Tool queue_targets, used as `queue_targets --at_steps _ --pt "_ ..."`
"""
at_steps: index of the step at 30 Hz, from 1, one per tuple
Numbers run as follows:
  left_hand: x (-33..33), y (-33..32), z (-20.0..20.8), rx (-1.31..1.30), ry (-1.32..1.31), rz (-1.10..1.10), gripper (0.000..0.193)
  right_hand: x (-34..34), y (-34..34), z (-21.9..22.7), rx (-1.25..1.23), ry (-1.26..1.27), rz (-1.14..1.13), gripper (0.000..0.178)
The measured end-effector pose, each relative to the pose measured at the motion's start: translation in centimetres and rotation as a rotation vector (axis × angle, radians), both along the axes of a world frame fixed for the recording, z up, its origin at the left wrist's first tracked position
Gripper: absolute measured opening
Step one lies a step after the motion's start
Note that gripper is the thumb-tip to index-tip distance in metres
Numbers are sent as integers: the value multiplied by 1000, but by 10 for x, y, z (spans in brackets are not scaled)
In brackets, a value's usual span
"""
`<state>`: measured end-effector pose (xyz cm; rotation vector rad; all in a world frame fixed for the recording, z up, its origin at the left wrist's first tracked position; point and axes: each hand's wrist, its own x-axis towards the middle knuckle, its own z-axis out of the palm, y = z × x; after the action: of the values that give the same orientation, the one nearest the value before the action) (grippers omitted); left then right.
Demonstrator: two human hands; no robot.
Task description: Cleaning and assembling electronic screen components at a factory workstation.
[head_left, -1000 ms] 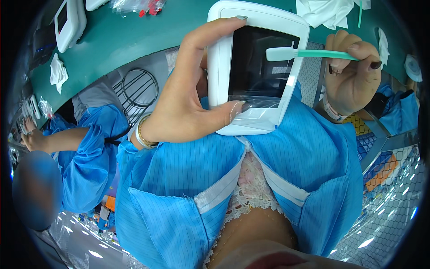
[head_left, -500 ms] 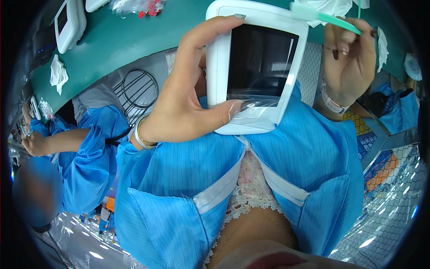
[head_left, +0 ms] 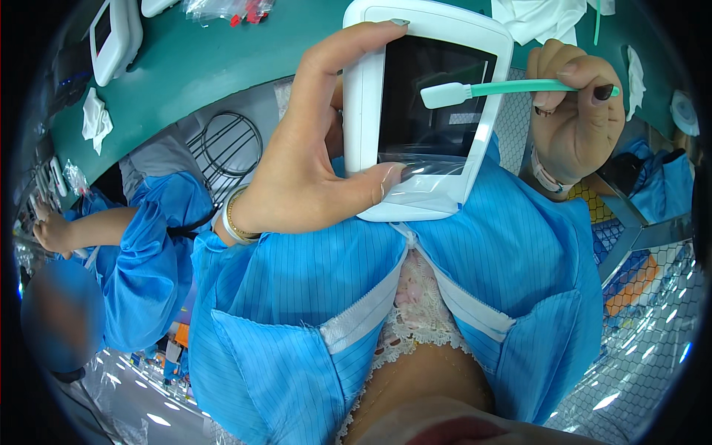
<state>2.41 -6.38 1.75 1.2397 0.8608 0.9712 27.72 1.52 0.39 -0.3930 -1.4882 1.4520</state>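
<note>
The left hand [head_left: 315,174] is gripping the device [head_left: 423,130] at one o'clock; the right hand [head_left: 582,119] is pinching a swab [head_left: 497,88] over its screen [head_left: 437,63], seemingly wiping; next is probably calling for light contact.

Bright light glints off the clear film [head_left: 432,165], while fisheye edges bend and blacken.

The location is consistent with a factory workshop handling electronic devices. A green workbench [head_left: 215,63] bears white-cased units [head_left: 119,55] resembling the white screen device [head_left: 361,126] in hand, plus clear plastic bags [head_left: 211,9]. A co-worker's blue garment [head_left: 152,274] resembles the wearer's blue pinstriped smock [head_left: 289,282].
</note>
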Motion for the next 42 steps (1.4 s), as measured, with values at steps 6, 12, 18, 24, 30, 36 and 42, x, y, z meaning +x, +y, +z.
queue_targets --at_steps 6,12,18,24,30,36,42 --pt "1 -1 0 -11 10 -19 93 11 3 -3 -91 131 37 32" --pt "2 -1 1 -24 -9 -14 93 2 -1 -1 -31 52 2 33" --pt "-2 -3 0 -319 -34 77 92 29 15 5 43 87 -781 26" --pt "9 35 -6 -284 -96 40 95 62 54 -55 923 -1216 -1211 20" --pt "11 87 -16 -307 -129 68 98 64 58 -50 627 -1362 -1143 35" --pt "8 119 -12 -311 -203 93 96 164 75 8 35 -519 -2336 41" --pt "-7 135 -21 -253 -207 36 91 267 19 -47 35 -1062 -3026 37"
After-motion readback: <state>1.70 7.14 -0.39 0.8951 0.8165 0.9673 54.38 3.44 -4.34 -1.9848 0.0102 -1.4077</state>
